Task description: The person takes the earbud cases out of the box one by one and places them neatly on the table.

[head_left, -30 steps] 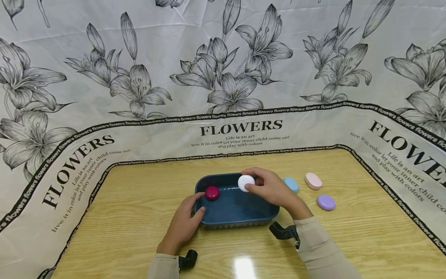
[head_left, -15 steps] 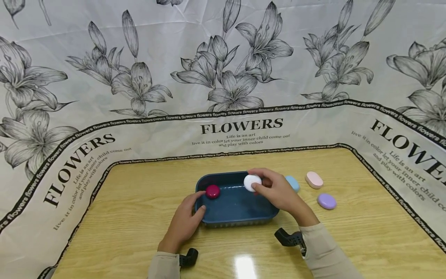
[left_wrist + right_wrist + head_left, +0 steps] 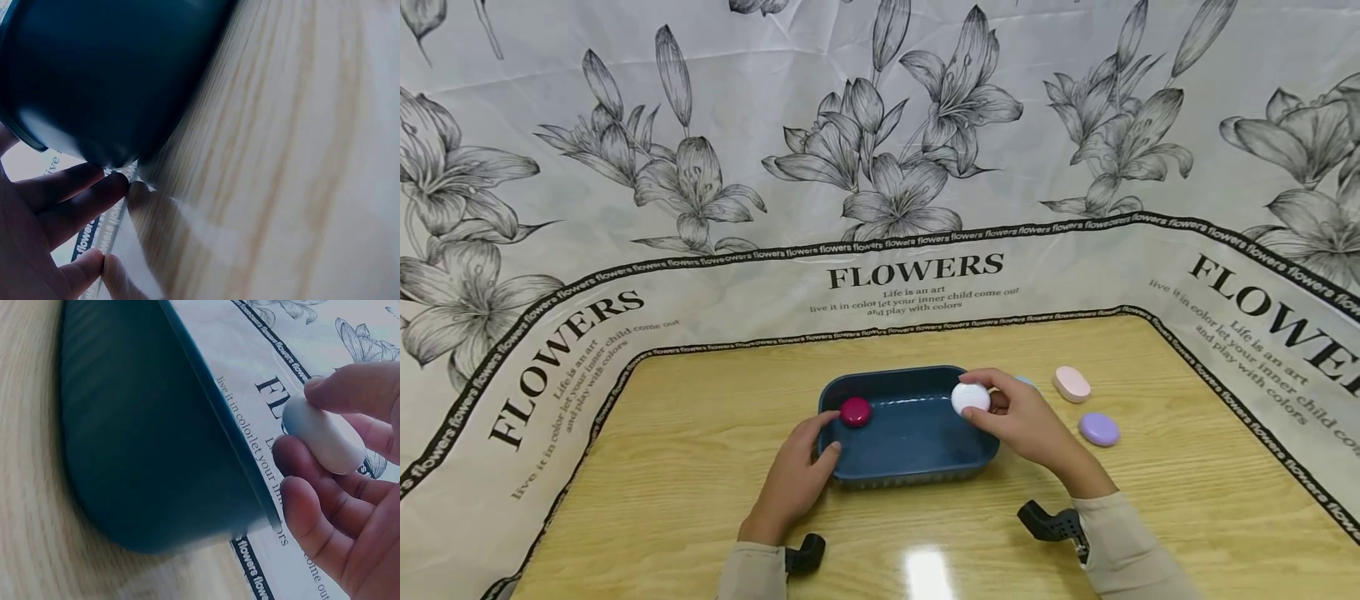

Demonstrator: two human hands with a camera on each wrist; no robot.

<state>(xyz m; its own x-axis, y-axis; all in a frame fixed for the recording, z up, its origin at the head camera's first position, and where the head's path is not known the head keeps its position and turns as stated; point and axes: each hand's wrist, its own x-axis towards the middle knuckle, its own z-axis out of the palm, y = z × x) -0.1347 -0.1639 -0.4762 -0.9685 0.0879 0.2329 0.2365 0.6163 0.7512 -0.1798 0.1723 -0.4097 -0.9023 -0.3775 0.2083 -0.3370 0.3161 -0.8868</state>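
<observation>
In the head view my left hand (image 3: 793,471) holds the left end of a dark blue bin (image 3: 913,478), with index finger and thumb at its rim. The left wrist view shows other fingers of that hand against the bin's outer wall (image 3: 112,75). My right hand (image 3: 1026,421) pinches a white rounded soap bar (image 3: 970,400) above the bin's right end. In the right wrist view, this white soap bar (image 3: 325,434) is between thumb and fingers, beyond the bin's rim. A dark red round soap bar (image 3: 854,412) lies inside the bin at the left.
To the right of the bin, a pink soap bar (image 3: 1071,384) and a purple one (image 3: 1099,429) lie on the wooden table (image 3: 700,442). A light blue soap bar (image 3: 1026,382) is mostly hidden behind my right hand. Flower-printed cloth (image 3: 917,300) borders the table at the back and sides.
My right hand has moved to the right with the white soap bar, from over the bin's inside toward its right end. The left hand and the bin stay put.
</observation>
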